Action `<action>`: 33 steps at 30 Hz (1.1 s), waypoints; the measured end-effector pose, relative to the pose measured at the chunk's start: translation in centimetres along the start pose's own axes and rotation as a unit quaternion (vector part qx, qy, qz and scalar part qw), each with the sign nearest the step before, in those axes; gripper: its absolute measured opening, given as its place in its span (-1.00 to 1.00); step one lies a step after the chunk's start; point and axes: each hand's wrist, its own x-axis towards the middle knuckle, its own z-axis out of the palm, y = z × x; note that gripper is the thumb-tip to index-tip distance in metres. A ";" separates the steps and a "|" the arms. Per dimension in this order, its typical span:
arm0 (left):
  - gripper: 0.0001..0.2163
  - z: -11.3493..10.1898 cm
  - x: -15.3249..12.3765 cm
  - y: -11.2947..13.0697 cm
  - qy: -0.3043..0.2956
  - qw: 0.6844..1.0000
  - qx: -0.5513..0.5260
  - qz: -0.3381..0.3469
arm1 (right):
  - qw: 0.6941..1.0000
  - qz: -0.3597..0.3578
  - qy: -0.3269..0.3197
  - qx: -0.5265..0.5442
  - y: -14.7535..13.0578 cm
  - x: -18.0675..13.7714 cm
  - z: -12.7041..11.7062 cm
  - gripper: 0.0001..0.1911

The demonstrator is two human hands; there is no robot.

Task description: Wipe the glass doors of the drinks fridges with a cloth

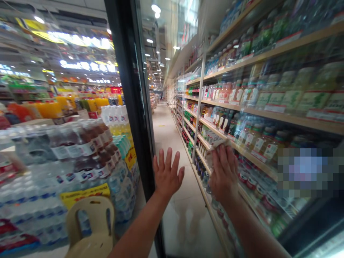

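Supermarket interior, with a glass pane point(185, 200) standing in front of the person. Left hand point(167, 179): all five digits extended and spread, palm toward the pane, nothing held. Right hand point(222, 173): fingers close together, bent slightly over one cloth point(214, 146), holding it at the pane; thumb not visible. Cloth location: under and just beyond the right fingertips, mostly covered by them. Clear glass lies between the hands; to the left, the black frame point(131, 107) stands just beside the left hand and limits room on that side. Outward, left: one beige chair point(91, 229), cut off below; two yellow signs point(131, 156) on the stacked bottles point(77, 143), too many to count. Outward, right: shelves point(290, 116) of drinks, blurred; a pixelated patch hides part of the lower right
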 end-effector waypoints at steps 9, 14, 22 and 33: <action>-0.34 0.1 -0.1 0.0 -0.004 1.000 0.002 -0.003 | 0.992 -0.090 -0.051 0.067 -1.3 -2.5 0.5 -0.38; -0.36 0.2 -0.1 -0.1 0.002 1.000 0.001 -0.002 | 0.999 -0.025 -0.016 0.021 -0.1 -1.4 0.1 -0.32; -0.34 0.5 -0.2 -0.3 0.006 1.000 -0.009 0.003 | 0.996 -0.060 -0.038 0.047 0.6 -2.4 -0.1 -0.34; -0.30 1.2 -0.3 -0.7 0.002 1.000 -0.006 0.009 | 0.996 -0.052 -0.057 0.044 1.4 -4.9 -0.6 -0.31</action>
